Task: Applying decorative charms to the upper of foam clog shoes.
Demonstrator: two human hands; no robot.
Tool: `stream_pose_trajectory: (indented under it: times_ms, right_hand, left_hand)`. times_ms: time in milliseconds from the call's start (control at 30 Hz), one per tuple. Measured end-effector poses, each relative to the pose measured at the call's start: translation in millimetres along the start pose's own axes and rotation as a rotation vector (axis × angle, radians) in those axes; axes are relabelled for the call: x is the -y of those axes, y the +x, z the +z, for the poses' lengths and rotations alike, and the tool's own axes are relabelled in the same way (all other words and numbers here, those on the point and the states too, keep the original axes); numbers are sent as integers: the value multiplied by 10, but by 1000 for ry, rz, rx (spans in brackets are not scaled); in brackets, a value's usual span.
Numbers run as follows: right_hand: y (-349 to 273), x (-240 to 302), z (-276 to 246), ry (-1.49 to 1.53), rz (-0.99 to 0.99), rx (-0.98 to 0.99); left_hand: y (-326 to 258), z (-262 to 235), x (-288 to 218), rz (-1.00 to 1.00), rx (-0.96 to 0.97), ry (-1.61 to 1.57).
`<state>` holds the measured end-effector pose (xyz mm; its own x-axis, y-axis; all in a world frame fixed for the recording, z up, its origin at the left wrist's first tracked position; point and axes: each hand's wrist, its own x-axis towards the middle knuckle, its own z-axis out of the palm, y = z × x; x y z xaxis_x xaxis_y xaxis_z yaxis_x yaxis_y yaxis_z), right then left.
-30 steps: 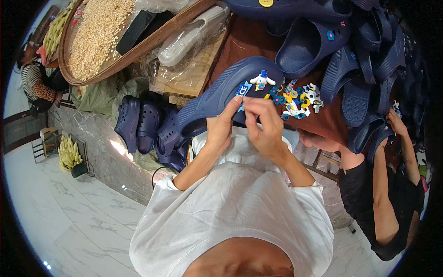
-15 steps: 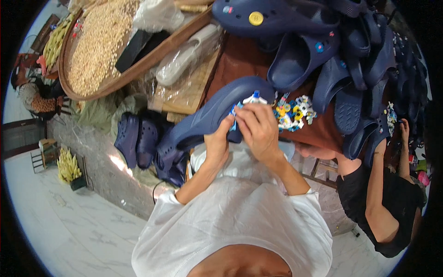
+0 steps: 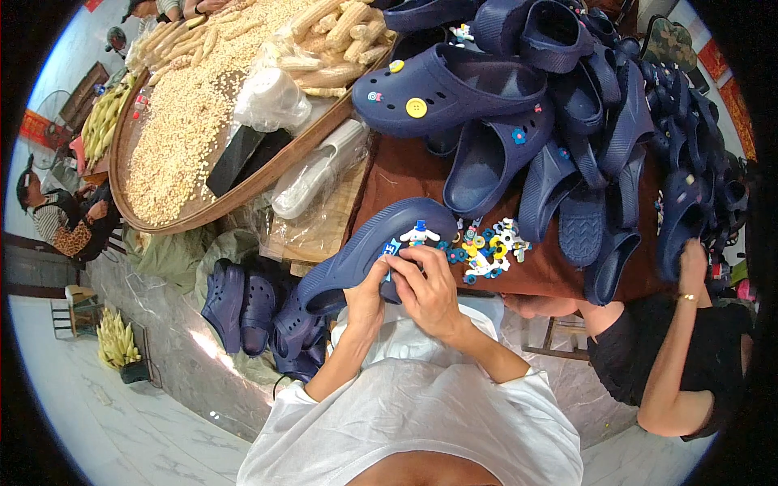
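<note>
A navy clog (image 3: 397,217) lies tilted in front of me at the table's near edge. My left hand (image 3: 366,309) is closed on its near side, with the thumb up by a light-blue charm (image 3: 392,247). The fingertips of my right hand (image 3: 429,293) pinch at the lower end of that charm; the exact contact is partly hidden. Just above my right fingers, a white character charm with a blue hat (image 3: 418,234) sits on the clog. Right of the clog is a loose pile of small charms (image 3: 494,247) in white, yellow, blue and black.
Many navy clogs (image 3: 632,121) are heaped across the brown table (image 3: 519,283). At left are a round tray (image 3: 212,217) of corn kernels and a bagged pale clog (image 3: 316,174). More clogs (image 3: 258,312) stand below. A co-worker's arm (image 3: 677,340) reaches in at right.
The view has tilted, so the whole scene sits lower. My right fingers have shifted down, leaving the white character charm uncovered. The co-worker's hand is now at a clog on the right.
</note>
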<state>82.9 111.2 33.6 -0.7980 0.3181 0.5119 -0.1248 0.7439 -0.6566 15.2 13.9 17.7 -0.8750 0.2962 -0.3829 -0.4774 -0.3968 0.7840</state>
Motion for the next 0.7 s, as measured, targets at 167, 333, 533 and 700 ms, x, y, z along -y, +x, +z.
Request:
stream_pose_trajectory:
  times_ms: [167, 333, 533, 700]
  right_hand:
    - [-113, -40, -48, 9, 50, -104]
    - [-217, -196, -86, 29, 258, -164]
    - [-281, -239, -53, 247, 419, -77]
    - [-289, -331, -59, 158, 332, -44]
  left_hand:
    - [237, -101, -142, -210, -21, -175]
    - [185, 23, -377, -368, 100, -429]
    - [167, -106, -341, -304, 181, -336]
    - [95, 20, -772, -245, 212, -278]
